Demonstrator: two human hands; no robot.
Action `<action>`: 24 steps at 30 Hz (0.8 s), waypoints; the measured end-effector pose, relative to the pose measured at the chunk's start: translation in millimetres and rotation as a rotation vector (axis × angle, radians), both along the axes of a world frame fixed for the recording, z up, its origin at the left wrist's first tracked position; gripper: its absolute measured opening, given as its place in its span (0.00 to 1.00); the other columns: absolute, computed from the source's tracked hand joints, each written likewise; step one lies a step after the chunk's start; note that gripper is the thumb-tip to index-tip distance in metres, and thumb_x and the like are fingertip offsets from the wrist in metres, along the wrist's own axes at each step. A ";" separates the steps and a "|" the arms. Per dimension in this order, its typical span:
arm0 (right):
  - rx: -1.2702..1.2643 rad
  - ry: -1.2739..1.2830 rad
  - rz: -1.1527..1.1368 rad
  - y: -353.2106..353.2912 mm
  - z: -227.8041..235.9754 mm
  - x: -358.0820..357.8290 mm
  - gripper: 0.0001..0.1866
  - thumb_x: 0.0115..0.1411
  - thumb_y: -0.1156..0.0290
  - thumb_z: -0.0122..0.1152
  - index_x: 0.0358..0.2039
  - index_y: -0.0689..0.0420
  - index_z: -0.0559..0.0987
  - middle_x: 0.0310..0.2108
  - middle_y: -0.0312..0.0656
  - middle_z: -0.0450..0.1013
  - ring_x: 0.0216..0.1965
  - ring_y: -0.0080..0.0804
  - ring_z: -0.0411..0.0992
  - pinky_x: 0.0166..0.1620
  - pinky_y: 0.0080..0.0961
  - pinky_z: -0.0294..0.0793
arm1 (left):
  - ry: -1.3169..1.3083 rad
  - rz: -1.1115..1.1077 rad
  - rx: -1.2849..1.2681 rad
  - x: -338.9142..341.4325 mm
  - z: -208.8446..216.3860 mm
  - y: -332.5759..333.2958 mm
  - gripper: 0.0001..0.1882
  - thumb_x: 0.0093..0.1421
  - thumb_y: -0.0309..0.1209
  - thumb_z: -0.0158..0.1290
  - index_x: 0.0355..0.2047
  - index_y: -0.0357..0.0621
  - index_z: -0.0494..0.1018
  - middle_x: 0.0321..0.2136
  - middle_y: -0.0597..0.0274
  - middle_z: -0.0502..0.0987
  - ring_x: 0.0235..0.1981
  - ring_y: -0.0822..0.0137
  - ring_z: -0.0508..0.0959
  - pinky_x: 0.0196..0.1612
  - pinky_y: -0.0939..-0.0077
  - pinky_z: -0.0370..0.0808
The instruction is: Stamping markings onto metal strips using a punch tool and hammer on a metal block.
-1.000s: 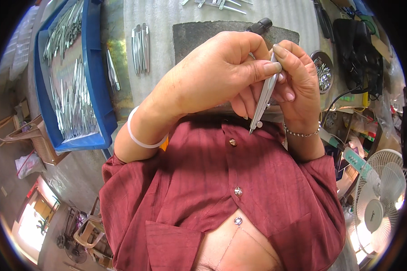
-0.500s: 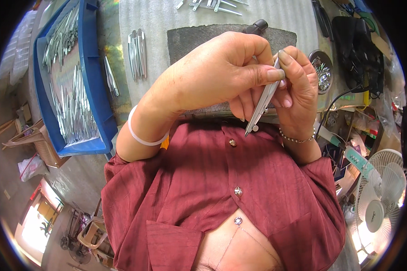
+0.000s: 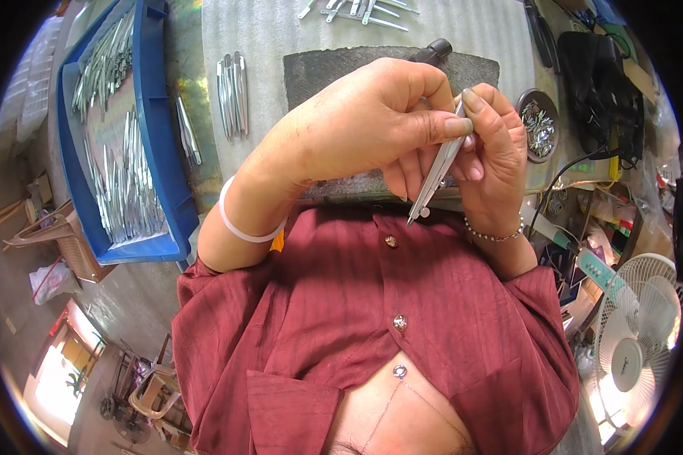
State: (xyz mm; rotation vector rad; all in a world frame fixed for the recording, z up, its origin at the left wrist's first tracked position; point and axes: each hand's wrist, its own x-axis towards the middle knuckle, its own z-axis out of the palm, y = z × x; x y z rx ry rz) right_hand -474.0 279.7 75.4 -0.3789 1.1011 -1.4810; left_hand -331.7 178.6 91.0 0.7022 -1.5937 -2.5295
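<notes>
A grey, worn-looking floor (image 3: 125,299) spreads along the left, where a brown chair (image 3: 76,243) stands near a pale plastic bag (image 3: 51,279). Lower down is a tan chair (image 3: 155,390) among dark clutter, too small to make out. A bright opening (image 3: 64,379) glows at lower left — door or window, I cannot tell — its light washed out to white. On the right, a white fan (image 3: 630,326) with a pale green panel stands before strong light, below crowded shelving (image 3: 649,239). A greenish surface shows on the desk (image 3: 186,61).
</notes>
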 end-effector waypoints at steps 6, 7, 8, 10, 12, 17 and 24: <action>0.008 0.005 -0.005 -4.4 -0.9 1.2 0.09 0.60 0.70 0.55 0.24 0.56 0.72 0.16 0.30 0.65 0.09 0.12 0.56 0.13 0.12 0.55 | -0.014 -0.012 -0.036 0.8 -1.8 -5.3 0.12 0.63 0.36 0.50 0.30 0.40 0.67 0.17 0.67 0.73 0.15 0.79 0.75 0.16 0.89 0.72; 0.013 0.001 -0.008 -5.8 -0.7 1.4 0.09 0.60 0.70 0.55 0.24 0.56 0.72 0.16 0.30 0.65 0.09 0.12 0.56 0.13 0.12 0.56 | -0.012 -0.006 -0.036 0.8 -2.1 -6.2 0.12 0.63 0.36 0.49 0.29 0.40 0.67 0.17 0.67 0.72 0.15 0.79 0.75 0.16 0.89 0.72; 0.016 -0.002 -0.013 -6.7 -0.4 0.9 0.09 0.60 0.70 0.55 0.23 0.56 0.72 0.15 0.30 0.65 0.09 0.12 0.56 0.13 0.12 0.56 | -0.009 -0.003 -0.037 0.0 -2.4 -7.2 0.12 0.63 0.36 0.49 0.29 0.40 0.67 0.16 0.68 0.72 0.15 0.79 0.75 0.16 0.88 0.72; 0.015 0.000 -0.006 -8.5 0.0 -0.8 0.09 0.61 0.70 0.55 0.23 0.56 0.72 0.15 0.30 0.66 0.09 0.12 0.56 0.13 0.11 0.56 | -0.021 0.001 -0.029 -1.7 -1.0 -8.8 0.11 0.63 0.35 0.50 0.29 0.40 0.67 0.15 0.68 0.71 0.14 0.80 0.74 0.15 0.89 0.71; 0.009 0.002 0.001 -10.6 0.1 -2.1 0.09 0.61 0.70 0.55 0.23 0.56 0.71 0.15 0.31 0.66 0.09 0.12 0.57 0.13 0.11 0.57 | -0.032 0.005 -0.026 -2.2 0.1 -9.6 0.11 0.62 0.34 0.52 0.28 0.40 0.67 0.14 0.69 0.71 0.14 0.80 0.73 0.15 0.89 0.70; 0.015 0.105 0.080 -20.1 6.7 -17.5 0.08 0.61 0.70 0.55 0.25 0.58 0.73 0.15 0.32 0.67 0.11 0.12 0.58 0.15 0.11 0.58 | -0.001 0.140 -0.124 1.1 -4.7 -1.9 0.10 0.58 0.29 0.56 0.27 0.40 0.67 0.15 0.67 0.72 0.14 0.81 0.71 0.15 0.89 0.66; 0.029 0.897 0.118 -82.7 8.5 -128.0 0.10 0.60 0.66 0.55 0.25 0.58 0.74 0.13 0.29 0.64 0.11 0.11 0.56 0.14 0.10 0.52 | 0.053 0.689 -0.135 34.8 -2.7 19.3 0.04 0.58 0.22 0.53 0.33 0.37 0.69 0.28 0.61 0.75 0.24 0.76 0.75 0.28 0.86 0.72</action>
